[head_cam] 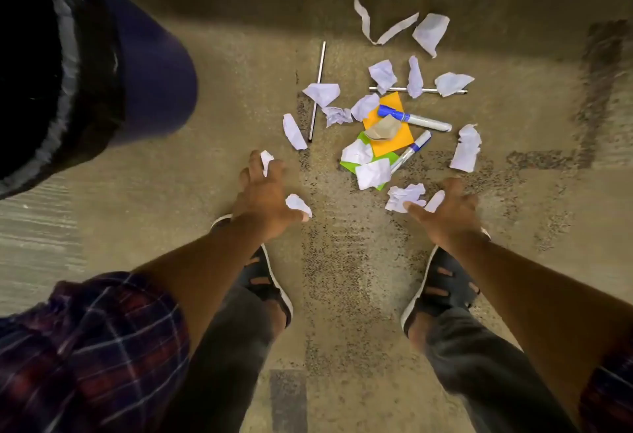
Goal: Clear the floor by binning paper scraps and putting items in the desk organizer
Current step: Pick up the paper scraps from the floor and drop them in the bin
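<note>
Several white paper scraps [321, 94] lie scattered on the carpet ahead of my feet. My left hand [265, 192] reaches down with fingers spread; one small scrap [266, 162] shows at its fingertips and another [298, 204] by the thumb. My right hand [448, 213] is also spread, its thumb touching a crumpled scrap [406, 197]. Two blue-capped markers [414, 119] [412, 150] rest on an orange note [390, 144] and a green note [388, 158]. A brown crumpled piece [382, 129] sits on the orange note. No desk organizer is in view.
A blue bin with a black liner [68, 55] stands at the upper left, close to my left arm. Two thin metal rods [317, 90] [428, 90] lie among the scraps. My sandalled feet [267, 282] stand just behind my hands.
</note>
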{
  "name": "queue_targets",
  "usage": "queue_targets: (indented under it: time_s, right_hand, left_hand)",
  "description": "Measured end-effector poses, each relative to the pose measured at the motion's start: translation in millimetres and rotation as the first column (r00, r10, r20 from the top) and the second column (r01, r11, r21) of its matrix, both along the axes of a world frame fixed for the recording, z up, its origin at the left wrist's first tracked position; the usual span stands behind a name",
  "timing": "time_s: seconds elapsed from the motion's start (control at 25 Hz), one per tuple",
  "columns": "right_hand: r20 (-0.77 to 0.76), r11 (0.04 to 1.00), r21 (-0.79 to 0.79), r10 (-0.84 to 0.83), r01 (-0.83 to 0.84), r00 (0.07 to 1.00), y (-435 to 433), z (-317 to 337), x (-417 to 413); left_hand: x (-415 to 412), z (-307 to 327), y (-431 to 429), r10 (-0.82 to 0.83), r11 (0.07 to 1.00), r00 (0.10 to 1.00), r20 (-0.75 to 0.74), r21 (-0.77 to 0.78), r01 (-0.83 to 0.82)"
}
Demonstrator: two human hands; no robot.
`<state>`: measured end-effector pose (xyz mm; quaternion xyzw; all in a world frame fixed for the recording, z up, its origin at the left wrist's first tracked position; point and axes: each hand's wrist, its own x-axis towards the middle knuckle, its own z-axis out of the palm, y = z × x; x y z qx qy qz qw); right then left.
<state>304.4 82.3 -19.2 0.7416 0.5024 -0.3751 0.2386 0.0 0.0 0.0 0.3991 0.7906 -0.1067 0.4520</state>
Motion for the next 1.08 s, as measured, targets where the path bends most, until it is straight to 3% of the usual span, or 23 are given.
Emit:
queue_targets:
  time_s: [0.12,0.32,0.6,0.68,0.76,0.92,1.08]
  right_hand:
    - [0.063,0.996,0.079,0.028,-0.032,0.998,-10,-14,-11]
    - [0.026,0.975,0.172,0.142,-0.144,0.99,-13,-18,-34]
    - [-0.049,0.969,0.171,0.192,-0.181,0.98,-15,-23,-62]
    - [-0.08,0.98,0.175,0.108,-0.093,0.991,-14,-18,-63]
    - [-0.123,0.982,0.149,-0.101,0.119,0.987,-9,-3,-62]
    - [-0.227,0.894,0.076,-0.416,0.442,0.881,5,48,-74]
    - [-0.395,0.891,0.04,-0.402,0.453,0.826,32,114,-120]
  left_hand:
    - [16,-16,-7,-0.036,0.999,0.997,-0.075,0.022,0.038]
    - [36,-28,-24,-0.16,0.972,0.967,-0.198,0.141,0.189]
    - [33,-38,-23,-0.254,0.944,0.967,-0.015,0.212,0.251]
    - [29,-31,-23,-0.141,0.967,0.989,0.036,0.22,0.129]
    - [22,-20,-23,0.097,0.972,0.989,0.107,0.201,-0.118]
    - [10,22,-13,0.352,0.894,0.908,0.229,0.204,-0.398]
    - [-9,85,13,0.533,0.729,0.752,0.387,0.241,-0.641]
